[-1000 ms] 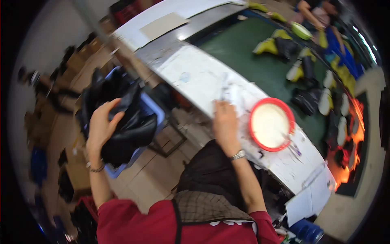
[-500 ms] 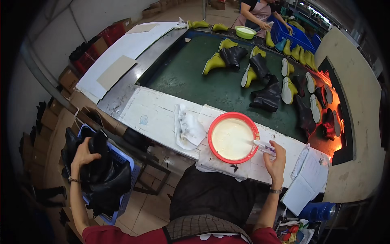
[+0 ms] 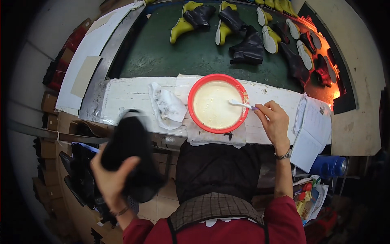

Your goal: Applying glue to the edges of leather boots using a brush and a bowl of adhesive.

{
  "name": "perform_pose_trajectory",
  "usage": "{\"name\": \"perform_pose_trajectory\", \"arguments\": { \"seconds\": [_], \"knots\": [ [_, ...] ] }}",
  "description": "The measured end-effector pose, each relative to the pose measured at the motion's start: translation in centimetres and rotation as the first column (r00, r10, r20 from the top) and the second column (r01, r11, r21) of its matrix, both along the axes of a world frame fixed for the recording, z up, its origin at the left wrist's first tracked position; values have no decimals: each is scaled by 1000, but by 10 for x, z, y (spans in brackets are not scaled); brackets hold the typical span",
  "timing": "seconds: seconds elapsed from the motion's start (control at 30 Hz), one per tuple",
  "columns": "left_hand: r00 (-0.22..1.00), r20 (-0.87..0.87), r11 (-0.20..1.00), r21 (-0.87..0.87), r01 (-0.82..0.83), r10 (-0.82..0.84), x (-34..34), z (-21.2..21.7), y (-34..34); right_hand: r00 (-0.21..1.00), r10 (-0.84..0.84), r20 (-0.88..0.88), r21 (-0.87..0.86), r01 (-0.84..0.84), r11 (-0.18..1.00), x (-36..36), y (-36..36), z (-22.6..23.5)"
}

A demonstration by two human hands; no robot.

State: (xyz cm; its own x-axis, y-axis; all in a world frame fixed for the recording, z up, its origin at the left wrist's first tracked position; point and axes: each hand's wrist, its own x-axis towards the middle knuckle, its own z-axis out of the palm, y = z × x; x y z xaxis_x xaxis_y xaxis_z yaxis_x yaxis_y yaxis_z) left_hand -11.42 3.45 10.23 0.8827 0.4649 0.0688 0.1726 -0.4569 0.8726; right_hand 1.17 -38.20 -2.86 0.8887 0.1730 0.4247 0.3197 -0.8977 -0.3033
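Observation:
A black boot (image 3: 132, 156), smeared by motion, is in my left hand (image 3: 109, 179) above the basket side, its sole end raised and fingers wrapped round it. My right hand (image 3: 275, 122) pinches the handle of a white toothbrush (image 3: 240, 104) with some purple on it. The brush head is over the cream-coloured liquid (image 3: 213, 105) in a red bowl (image 3: 218, 130); whether it touches the liquid I cannot tell. Left of the bowl a crumpled white cloth (image 3: 168, 107) lies on the white bench (image 3: 130, 91).
Black boots fill a blue basket (image 3: 83, 179) on my left. Behind the bench, a green conveyor belt (image 3: 150, 61) carries yellow boots (image 3: 181, 30) and black boots (image 3: 248, 46) toward a glowing heater opening (image 3: 331, 87). An open notebook (image 3: 313, 134) and blue bottle (image 3: 328, 166) are at right.
My left hand has lifted a black boot out of the basket toward the bench. My right hand has closed on the toothbrush. The view has shifted, and the co-worker is out of sight.

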Motion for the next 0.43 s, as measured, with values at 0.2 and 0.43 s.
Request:
{"name": "perform_pose_trajectory", "arguments": {
  "seconds": [0.2, 0.43],
  "knots": [
    [881, -109, 824, -422, 378, -460, 75, -59, -40, 994, 77, -81, -180, -90, 980, -4, 14, 27],
    [809, -71, 707, -534, 463, -584, 106, -84, -42, 979, 5, -203, 256, 48, 965, -5, 15, 5]
  ]
}}
